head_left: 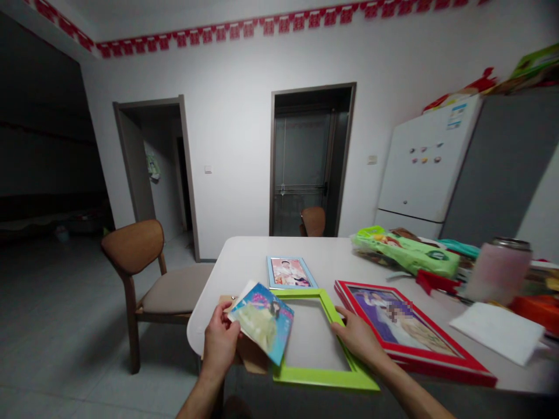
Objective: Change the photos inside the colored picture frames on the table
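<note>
Between the thumb and fingers of my left hand (221,336) is a blue photo print (265,320), tilted, with a paler sheet edge behind it. Beneath the print lies a brown backing board (252,356), partly covered. An empty lime-green picture frame (325,378) rests at the table's near edge, and the tabletop shows through its opening. My right hand (357,334) is closed around the frame's right side. The print overlaps the frame's left side.
Beyond the green frame lies a small light-blue framed photo (290,272). To the right are a large red framed picture (406,326), white paper (498,331), a pink jar (498,270) and a green packet (406,253). A chair (174,291) stands left of the white table (244,256).
</note>
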{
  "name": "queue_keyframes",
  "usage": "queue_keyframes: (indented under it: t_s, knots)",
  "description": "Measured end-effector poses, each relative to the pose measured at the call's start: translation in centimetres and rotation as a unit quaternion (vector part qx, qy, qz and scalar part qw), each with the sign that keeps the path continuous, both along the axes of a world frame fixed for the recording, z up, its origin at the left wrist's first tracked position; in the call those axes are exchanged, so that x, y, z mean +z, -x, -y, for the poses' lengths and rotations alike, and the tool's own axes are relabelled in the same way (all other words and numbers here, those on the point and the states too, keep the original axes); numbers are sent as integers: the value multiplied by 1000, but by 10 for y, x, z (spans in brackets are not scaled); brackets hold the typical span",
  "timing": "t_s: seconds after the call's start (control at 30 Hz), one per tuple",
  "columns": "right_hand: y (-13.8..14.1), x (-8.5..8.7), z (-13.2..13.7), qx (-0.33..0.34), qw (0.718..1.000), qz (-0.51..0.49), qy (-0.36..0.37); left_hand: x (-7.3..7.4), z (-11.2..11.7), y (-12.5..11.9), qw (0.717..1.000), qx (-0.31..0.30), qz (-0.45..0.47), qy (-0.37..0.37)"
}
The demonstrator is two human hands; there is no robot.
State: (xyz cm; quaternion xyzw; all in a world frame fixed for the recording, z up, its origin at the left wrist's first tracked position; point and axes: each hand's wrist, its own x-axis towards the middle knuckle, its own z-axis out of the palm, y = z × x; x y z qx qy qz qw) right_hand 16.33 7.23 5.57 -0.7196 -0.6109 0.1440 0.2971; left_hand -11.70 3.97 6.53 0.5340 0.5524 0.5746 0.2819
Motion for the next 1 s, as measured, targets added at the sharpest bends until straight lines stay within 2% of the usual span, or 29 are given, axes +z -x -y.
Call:
queue_keyframes:
  t_s: [0.1,0.2,0.27,0.33,0.47,0.57,0.63,0.67,0.73,0.83,0.9,1.0]
  knots:
    - [3,-2,-4,20,999,31,8,-23,-4,1,999,-23,10,46]
    - [3,-5,-7,25,997,70,0,-31,1,0,997,-47,-13,54]
    - [1,-9,-7,22,995,93,-2,-29,6,1,995,-60,-59,53]
    - [-2,-13,-8,20,994,109,-1,-23,11,2,987,-53,-145,52]
    - [-2,-13,-5,28,990,138,-19,-15,17,2,948,-25,-312,52]
    - [7,-5,0,38,986,139,-82,-12,22,-3,921,-23,-388,33]
    - [20,0,3,61,990,73,-103,-10,26,-9,904,-29,-427,11]
    - [27,1,4,70,994,15,-88,-9,27,-12,896,-39,-442,2]
    - [42,0,5,90,987,-130,-2,-7,27,-18,884,-72,-462,-5]
    - [61,-7,1,113,937,-305,124,-7,25,-28,870,-128,-476,0]
    - [71,-11,-3,119,916,-362,125,-10,21,-34,864,-151,-481,-1]
    - [83,-6,-7,107,899,-420,64,-17,14,-40,863,-163,-477,-18]
